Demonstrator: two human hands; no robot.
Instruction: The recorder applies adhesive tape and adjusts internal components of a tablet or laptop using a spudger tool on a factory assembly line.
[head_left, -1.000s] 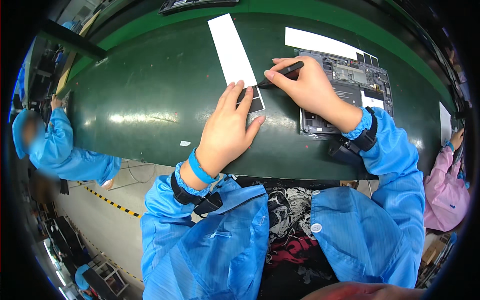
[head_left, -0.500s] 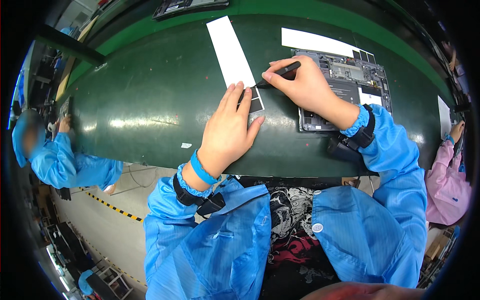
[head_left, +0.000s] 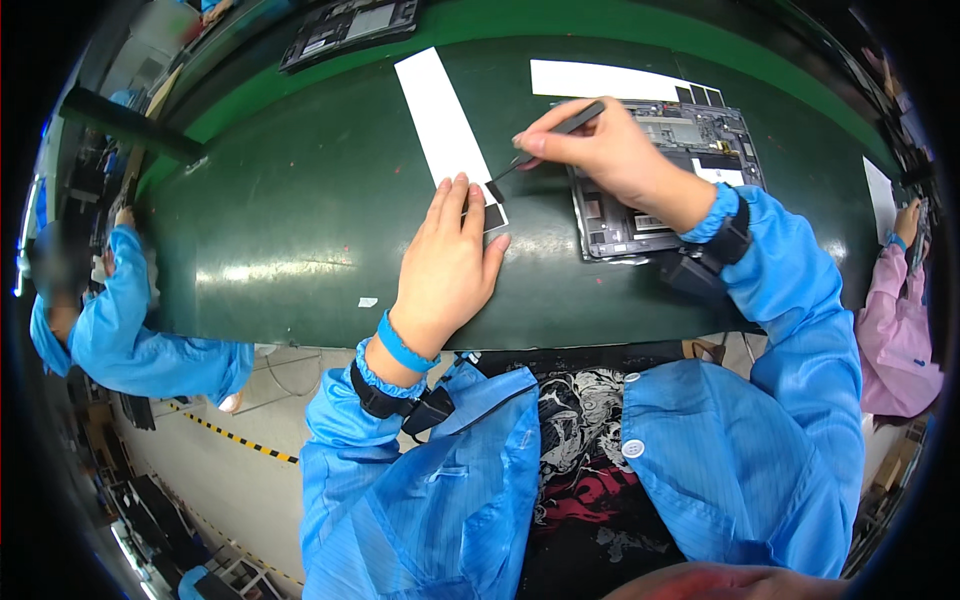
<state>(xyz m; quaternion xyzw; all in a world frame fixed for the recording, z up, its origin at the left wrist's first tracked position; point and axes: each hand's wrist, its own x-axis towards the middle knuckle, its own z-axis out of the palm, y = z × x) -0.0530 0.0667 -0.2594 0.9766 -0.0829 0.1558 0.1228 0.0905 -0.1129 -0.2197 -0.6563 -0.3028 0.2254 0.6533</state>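
Observation:
My left hand [head_left: 446,255] lies flat with fingers stretched out, pressing the lower end of a white strip [head_left: 438,115] onto the green table. Black rectangular patches sit at that end, partly under my fingers. My right hand [head_left: 622,152] is closed around black tweezers [head_left: 578,120]. Their tip meets a small black patch [head_left: 495,191] at the strip's right edge; whether it is fully off the strip I cannot tell. Beneath my right forearm is an opened laptop base [head_left: 690,135] with its inner parts showing, partly covered by the hand.
Behind the laptop base lies a second white strip [head_left: 620,78] with black patches at its right end. Another opened laptop base [head_left: 350,30] rests at the far edge. A small white scrap [head_left: 368,302] lies near the front. People in blue [head_left: 165,335] and pink [head_left: 893,345] sit either side.
The tweezers' tip has drawn slightly left and down, and the black patch there now stands out past the strip's edge. My left hand stays on the strip. The whole view has shifted slightly.

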